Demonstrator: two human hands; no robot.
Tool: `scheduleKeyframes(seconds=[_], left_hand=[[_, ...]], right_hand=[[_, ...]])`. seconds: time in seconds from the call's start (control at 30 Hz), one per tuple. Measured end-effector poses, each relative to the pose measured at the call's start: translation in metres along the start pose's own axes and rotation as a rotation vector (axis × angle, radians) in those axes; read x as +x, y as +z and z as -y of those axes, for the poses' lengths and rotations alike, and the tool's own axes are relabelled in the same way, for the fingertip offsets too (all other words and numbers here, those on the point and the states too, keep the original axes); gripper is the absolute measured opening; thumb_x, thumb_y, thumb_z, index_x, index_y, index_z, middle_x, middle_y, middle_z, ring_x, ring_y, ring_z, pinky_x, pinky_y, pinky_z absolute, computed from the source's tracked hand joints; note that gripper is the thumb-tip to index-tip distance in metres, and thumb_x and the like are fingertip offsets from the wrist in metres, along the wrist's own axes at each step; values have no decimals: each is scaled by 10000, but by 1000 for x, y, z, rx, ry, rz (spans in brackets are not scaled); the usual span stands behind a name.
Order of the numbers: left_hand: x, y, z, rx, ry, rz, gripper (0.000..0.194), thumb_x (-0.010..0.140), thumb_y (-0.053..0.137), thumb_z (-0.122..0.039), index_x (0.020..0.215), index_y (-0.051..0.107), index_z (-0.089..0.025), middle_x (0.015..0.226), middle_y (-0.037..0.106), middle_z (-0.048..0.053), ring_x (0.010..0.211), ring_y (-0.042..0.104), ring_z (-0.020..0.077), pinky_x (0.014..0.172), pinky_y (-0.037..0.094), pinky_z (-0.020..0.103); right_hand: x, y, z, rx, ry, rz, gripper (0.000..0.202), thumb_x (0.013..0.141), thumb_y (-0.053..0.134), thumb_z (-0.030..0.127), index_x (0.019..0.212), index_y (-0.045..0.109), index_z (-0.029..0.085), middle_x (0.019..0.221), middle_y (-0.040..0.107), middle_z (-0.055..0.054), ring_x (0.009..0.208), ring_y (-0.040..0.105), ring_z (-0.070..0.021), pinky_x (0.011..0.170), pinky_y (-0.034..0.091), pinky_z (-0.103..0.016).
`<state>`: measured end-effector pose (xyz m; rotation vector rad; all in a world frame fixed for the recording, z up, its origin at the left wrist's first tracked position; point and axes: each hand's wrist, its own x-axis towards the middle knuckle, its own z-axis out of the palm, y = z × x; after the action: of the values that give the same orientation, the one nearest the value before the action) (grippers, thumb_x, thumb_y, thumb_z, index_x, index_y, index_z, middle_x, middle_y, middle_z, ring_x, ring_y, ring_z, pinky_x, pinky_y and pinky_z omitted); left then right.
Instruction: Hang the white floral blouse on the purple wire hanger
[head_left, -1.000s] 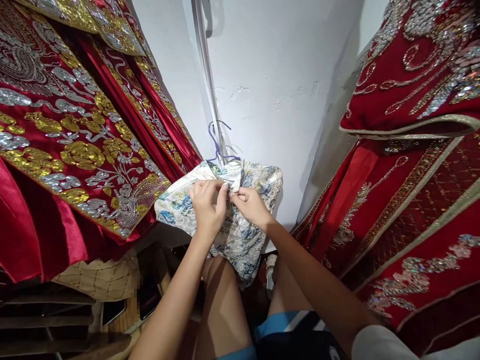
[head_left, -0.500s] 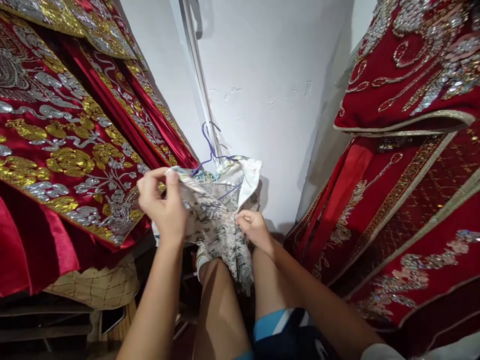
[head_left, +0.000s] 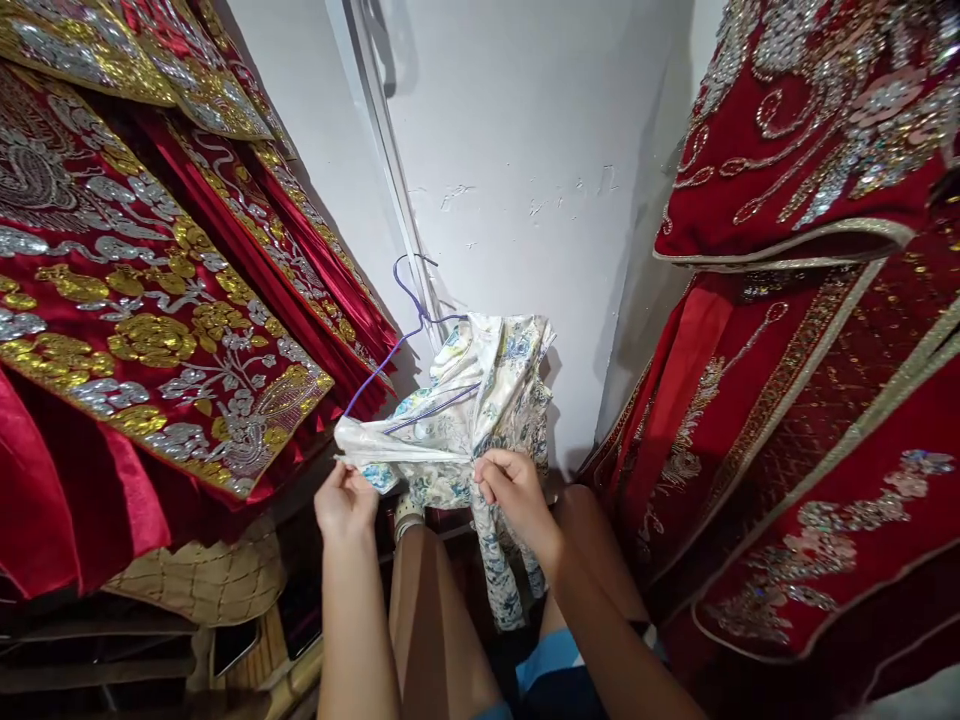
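Observation:
A white garment with a blue and green floral print hangs partly on a thin purple hanger. The hanger's left arm is bare up to its end, where white cloth is drawn over the tip. My left hand pinches the garment's edge just below that tip. Closed on the front of the garment near its middle is my right hand, with the cloth stretched taut between both hands. Lower folds of the garment dangle between my knees.
Red gowns with gold and silver embroidery hang at the left. More red beaded gowns hang at the right. Behind the hanger is a white wall with a vertical strip. A tan quilted thing sits low left.
My left hand has moved down and slightly right, pulling the garment's left side over the hanger end. The hanger's left arm now shows. My right hand has shifted slightly down and keeps its hold.

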<state>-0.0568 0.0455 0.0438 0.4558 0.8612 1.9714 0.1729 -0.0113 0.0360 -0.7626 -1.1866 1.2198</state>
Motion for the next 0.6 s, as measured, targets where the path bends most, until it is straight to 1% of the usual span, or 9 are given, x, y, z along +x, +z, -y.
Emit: scheduleKeyframes(seconds=[0.07, 0.13, 0.23, 0.3, 0.37, 0.47, 0.53, 0.6], left_hand=[[-11, -8, 23, 53, -30, -52, 136, 847, 529, -141, 720, 504, -181, 659, 561, 16, 666, 615, 143, 697, 563, 273], [-23, -15, 43, 122, -41, -84, 114, 831, 576, -201, 730, 525, -184, 682, 589, 16, 709, 636, 150, 742, 567, 300], [-40, -21, 67, 216, -40, -99, 151, 773, 671, -265, 733, 555, -175, 673, 588, -14, 667, 609, 120, 757, 557, 293], [-48, -21, 78, 262, -55, -86, 215, 710, 746, -304, 739, 586, -163, 692, 610, -14, 660, 595, 109, 747, 548, 277], [-55, -18, 83, 280, -62, -26, 295, 665, 797, -366, 759, 609, -158, 757, 645, 6, 715, 613, 116, 773, 541, 270], [-69, -2, 82, 250, -45, 134, 373, 670, 802, -467, 815, 612, -182, 888, 668, 30, 844, 645, 142, 840, 532, 277], [-85, 13, 78, 222, -59, 251, 385, 705, 777, -505, 864, 608, -198, 949, 671, 51, 890, 654, 170, 823, 536, 292], [-107, 27, 75, 217, -76, 356, 374, 768, 725, -530, 915, 603, -208, 990, 667, 67, 895, 652, 188, 792, 535, 301]], right_hand=[[-6, -7, -7, 31, 29, -45, 265, 821, 585, 350, 602, 557, 202, 460, 447, 47, 445, 378, -101, 465, 284, -241], [-11, -15, -14, 65, 58, -130, 288, 823, 606, 411, 627, 565, 204, 463, 436, 50, 436, 348, -100, 442, 249, -240], [-18, -32, -22, 101, 85, -284, 325, 810, 634, 491, 648, 571, 216, 465, 417, 52, 428, 310, -105, 432, 223, -254], [-22, -46, -28, 115, 92, -374, 311, 798, 647, 490, 655, 580, 222, 470, 409, 49, 433, 302, -114, 440, 219, -267], [-26, -59, -35, 111, 86, -456, 294, 800, 641, 468, 649, 572, 225, 498, 428, 36, 450, 316, -124, 448, 225, -276], [-31, -72, -46, 48, 30, -599, 315, 814, 599, 420, 585, 477, 241, 526, 409, 30, 461, 309, -131, 449, 225, -286], [-33, -73, -50, -36, -11, -623, 354, 821, 587, 397, 547, 417, 250, 511, 359, 37, 463, 292, -135, 453, 228, -292], [-36, -66, -49, -113, -45, -584, 355, 818, 602, 386, 545, 424, 248, 512, 354, 34, 484, 320, -146, 474, 269, -297]])
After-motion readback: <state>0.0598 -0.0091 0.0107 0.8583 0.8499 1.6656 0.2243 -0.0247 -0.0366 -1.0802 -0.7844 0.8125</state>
